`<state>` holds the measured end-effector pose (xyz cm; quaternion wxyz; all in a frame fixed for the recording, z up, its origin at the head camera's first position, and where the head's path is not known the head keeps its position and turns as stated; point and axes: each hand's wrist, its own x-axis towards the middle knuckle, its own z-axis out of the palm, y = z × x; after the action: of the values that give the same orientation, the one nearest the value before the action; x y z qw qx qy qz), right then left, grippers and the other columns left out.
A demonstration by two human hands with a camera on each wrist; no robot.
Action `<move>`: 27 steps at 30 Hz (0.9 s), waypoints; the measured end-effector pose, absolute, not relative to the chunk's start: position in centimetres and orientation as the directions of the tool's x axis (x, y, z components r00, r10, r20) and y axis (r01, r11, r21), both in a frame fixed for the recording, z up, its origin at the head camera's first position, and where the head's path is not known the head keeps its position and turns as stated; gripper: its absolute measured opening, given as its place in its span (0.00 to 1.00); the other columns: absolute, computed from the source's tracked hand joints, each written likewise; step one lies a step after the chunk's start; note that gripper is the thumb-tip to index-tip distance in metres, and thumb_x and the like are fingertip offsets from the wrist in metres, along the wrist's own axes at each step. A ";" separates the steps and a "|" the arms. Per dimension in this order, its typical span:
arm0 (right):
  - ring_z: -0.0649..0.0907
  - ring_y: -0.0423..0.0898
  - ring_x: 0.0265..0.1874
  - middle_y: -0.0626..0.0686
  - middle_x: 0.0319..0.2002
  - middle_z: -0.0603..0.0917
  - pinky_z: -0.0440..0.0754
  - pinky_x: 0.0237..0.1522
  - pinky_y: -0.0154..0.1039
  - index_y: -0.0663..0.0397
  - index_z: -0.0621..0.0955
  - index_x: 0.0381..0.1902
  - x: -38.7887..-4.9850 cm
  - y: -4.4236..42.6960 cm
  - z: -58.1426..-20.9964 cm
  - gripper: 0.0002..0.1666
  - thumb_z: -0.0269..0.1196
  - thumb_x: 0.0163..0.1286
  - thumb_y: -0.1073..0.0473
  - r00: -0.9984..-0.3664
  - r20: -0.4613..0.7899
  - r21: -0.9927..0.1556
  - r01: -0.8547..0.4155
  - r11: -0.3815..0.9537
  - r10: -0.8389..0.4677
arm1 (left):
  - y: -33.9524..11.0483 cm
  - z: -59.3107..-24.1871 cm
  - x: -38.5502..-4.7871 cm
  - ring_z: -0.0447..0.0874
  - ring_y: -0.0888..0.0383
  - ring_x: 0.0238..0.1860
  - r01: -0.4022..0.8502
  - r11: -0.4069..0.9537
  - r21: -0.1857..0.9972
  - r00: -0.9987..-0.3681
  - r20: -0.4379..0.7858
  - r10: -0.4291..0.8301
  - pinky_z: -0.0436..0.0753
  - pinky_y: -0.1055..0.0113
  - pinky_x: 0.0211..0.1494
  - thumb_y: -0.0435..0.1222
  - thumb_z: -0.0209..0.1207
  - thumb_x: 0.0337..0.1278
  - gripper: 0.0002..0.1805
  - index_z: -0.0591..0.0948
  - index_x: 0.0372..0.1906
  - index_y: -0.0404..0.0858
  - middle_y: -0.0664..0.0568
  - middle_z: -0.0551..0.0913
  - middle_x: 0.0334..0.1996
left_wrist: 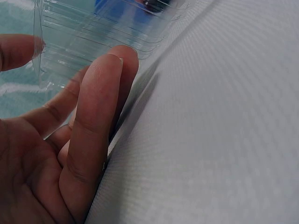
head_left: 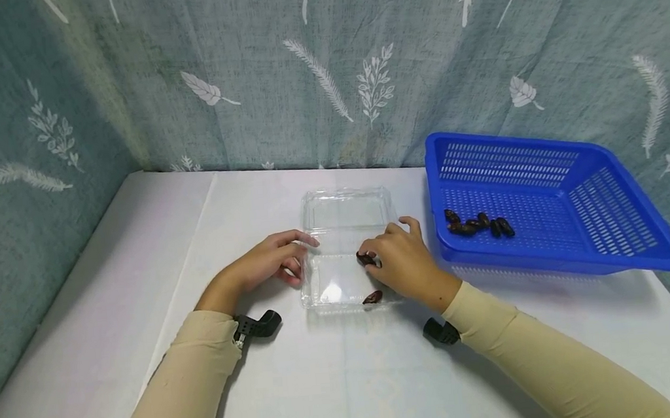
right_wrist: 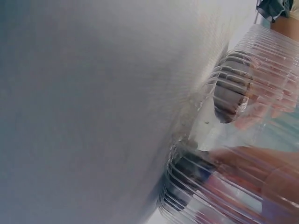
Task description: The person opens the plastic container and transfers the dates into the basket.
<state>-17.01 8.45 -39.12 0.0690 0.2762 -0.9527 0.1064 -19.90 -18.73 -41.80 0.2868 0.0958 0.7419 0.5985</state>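
Observation:
A clear plastic container (head_left: pixel 331 278) lies with its lid (head_left: pixel 345 209) folded back on the white table. My left hand (head_left: pixel 265 262) rests at its left edge, fingers loosely bent and touching the plastic; the left wrist view shows the fingertips against the ribbed wall. Between the thumb and fingers of my right hand (head_left: pixel 407 262) is a dark brown, date-like fruit (head_left: pixel 366 259), held inside the container. Another fruit (head_left: pixel 373 297) lies in the container near its front right corner. Through the ribbed wall the right wrist view shows a dark fruit (right_wrist: pixel 230 88) and, lower, my blurred fingers (right_wrist: pixel 252 163).
A blue perforated basket (head_left: pixel 557 257) stands at the right with several dark fruits (head_left: pixel 478 222) at its left side. Patterned grey-green cloth (head_left: pixel 265 76) hangs behind and at the left of the table (head_left: pixel 278 384).

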 end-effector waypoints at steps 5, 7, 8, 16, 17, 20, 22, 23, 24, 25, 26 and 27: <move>0.79 0.47 0.37 0.45 0.35 0.90 0.60 0.68 0.66 0.43 0.89 0.40 -17.0 8.6 -39.0 0.12 0.72 0.58 0.62 -0.828 0.217 -0.184 -0.556 0.811 -0.518 | -18.8 -41.9 -19.8 0.78 0.61 0.26 -0.194 0.266 0.944 -0.816 -0.306 0.490 0.88 0.65 0.37 0.38 0.47 0.71 0.22 0.72 0.65 0.34 0.51 0.74 0.26; 0.80 0.47 0.38 0.46 0.37 0.90 0.60 0.68 0.66 0.44 0.89 0.40 -16.9 8.7 -38.7 0.12 0.71 0.58 0.63 -0.824 0.225 -0.196 -0.561 0.804 -0.520 | -18.8 -41.8 -19.8 0.77 0.62 0.26 -0.189 0.263 0.946 -0.819 -0.300 0.489 0.88 0.65 0.36 0.38 0.47 0.71 0.22 0.73 0.64 0.34 0.51 0.74 0.26; 0.81 0.48 0.38 0.46 0.37 0.90 0.60 0.68 0.66 0.44 0.89 0.41 -16.9 8.7 -38.6 0.12 0.71 0.58 0.63 -0.823 0.226 -0.205 -0.563 0.800 -0.521 | -18.8 -41.8 -19.9 0.77 0.62 0.26 -0.188 0.263 0.946 -0.821 -0.298 0.487 0.88 0.65 0.36 0.38 0.48 0.71 0.22 0.73 0.64 0.34 0.51 0.74 0.26; 0.83 0.49 0.41 0.48 0.39 0.90 0.71 0.63 0.58 0.48 0.88 0.43 -16.8 9.8 -35.5 0.12 0.70 0.61 0.63 -0.758 0.319 -0.245 -0.646 0.723 -0.569 | -18.8 -41.9 -19.9 0.78 0.62 0.27 -0.196 0.271 0.942 -0.817 -0.310 0.486 0.88 0.64 0.36 0.38 0.47 0.72 0.22 0.72 0.65 0.34 0.52 0.74 0.26; 0.83 0.50 0.41 0.48 0.39 0.90 0.74 0.60 0.56 0.49 0.88 0.43 -16.9 10.1 -34.9 0.12 0.70 0.61 0.64 -0.745 0.341 -0.258 -0.661 0.705 -0.573 | -18.8 -41.9 -20.0 0.78 0.62 0.27 -0.193 0.271 0.943 -0.818 -0.307 0.486 0.88 0.64 0.36 0.38 0.47 0.72 0.22 0.73 0.65 0.34 0.52 0.74 0.26; 0.83 0.50 0.40 0.50 0.39 0.90 0.80 0.48 0.48 0.52 0.88 0.44 -17.0 11.4 -33.5 0.14 0.70 0.60 0.67 -0.732 0.378 -0.295 -0.676 0.675 -0.567 | -18.8 -41.9 -20.1 0.78 0.62 0.26 -0.189 0.265 0.946 -0.820 -0.301 0.487 0.88 0.64 0.36 0.38 0.47 0.71 0.22 0.73 0.65 0.34 0.52 0.74 0.26; 0.82 0.50 0.41 0.51 0.39 0.89 0.80 0.41 0.44 0.53 0.88 0.45 -17.0 12.5 -32.7 0.14 0.69 0.61 0.68 -0.752 0.366 -0.319 -0.655 0.685 -0.548 | -18.9 -42.0 -20.1 0.78 0.62 0.26 -0.194 0.264 0.945 -0.819 -0.304 0.486 0.88 0.64 0.37 0.38 0.47 0.71 0.22 0.73 0.65 0.34 0.51 0.74 0.26; 0.81 0.49 0.41 0.51 0.40 0.89 0.80 0.40 0.43 0.53 0.88 0.46 -17.1 13.2 -32.4 0.14 0.69 0.61 0.68 -0.766 0.357 -0.325 -0.638 0.697 -0.535 | -18.9 -42.1 -20.2 0.78 0.62 0.26 -0.197 0.264 0.944 -0.818 -0.306 0.487 0.88 0.64 0.37 0.37 0.47 0.70 0.22 0.73 0.65 0.34 0.51 0.74 0.25; 0.81 0.49 0.41 0.51 0.40 0.89 0.79 0.39 0.43 0.53 0.88 0.46 -17.2 13.9 -32.1 0.14 0.68 0.62 0.68 -0.783 0.348 -0.331 -0.618 0.713 -0.516 | -18.9 -42.1 -20.2 0.78 0.62 0.26 -0.199 0.265 0.943 -0.817 -0.309 0.487 0.88 0.64 0.37 0.37 0.47 0.70 0.22 0.73 0.65 0.34 0.51 0.74 0.25; 0.81 0.49 0.42 0.52 0.40 0.89 0.79 0.39 0.43 0.53 0.88 0.46 -17.3 14.6 -31.8 0.14 0.67 0.63 0.68 -0.796 0.342 -0.336 -0.600 0.726 -0.499 | -18.9 -42.1 -20.2 0.78 0.62 0.26 -0.199 0.267 0.943 -0.816 -0.310 0.488 0.88 0.63 0.37 0.37 0.47 0.70 0.22 0.73 0.65 0.34 0.51 0.74 0.25; 0.81 0.49 0.42 0.52 0.40 0.89 0.79 0.38 0.43 0.54 0.88 0.46 -17.5 15.4 -31.5 0.14 0.67 0.63 0.68 -0.806 0.344 -0.332 -0.585 0.740 -0.482 | -18.9 -42.1 -20.2 0.78 0.62 0.26 -0.200 0.269 0.942 -0.817 -0.312 0.486 0.89 0.63 0.37 0.36 0.47 0.69 0.22 0.73 0.65 0.34 0.52 0.74 0.25; 0.81 0.49 0.42 0.52 0.41 0.89 0.80 0.39 0.44 0.54 0.88 0.46 -17.7 16.3 -31.3 0.14 0.67 0.63 0.68 -0.818 0.345 -0.337 -0.566 0.753 -0.460 | -18.9 -42.1 -20.3 0.78 0.62 0.26 -0.198 0.270 0.942 -0.817 -0.311 0.485 0.89 0.63 0.37 0.36 0.47 0.69 0.22 0.73 0.65 0.34 0.52 0.74 0.25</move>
<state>-17.65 16.30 -31.33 0.1213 0.2764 -0.9282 0.2175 -20.27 -18.92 -42.09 0.2865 0.0967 0.7436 0.5964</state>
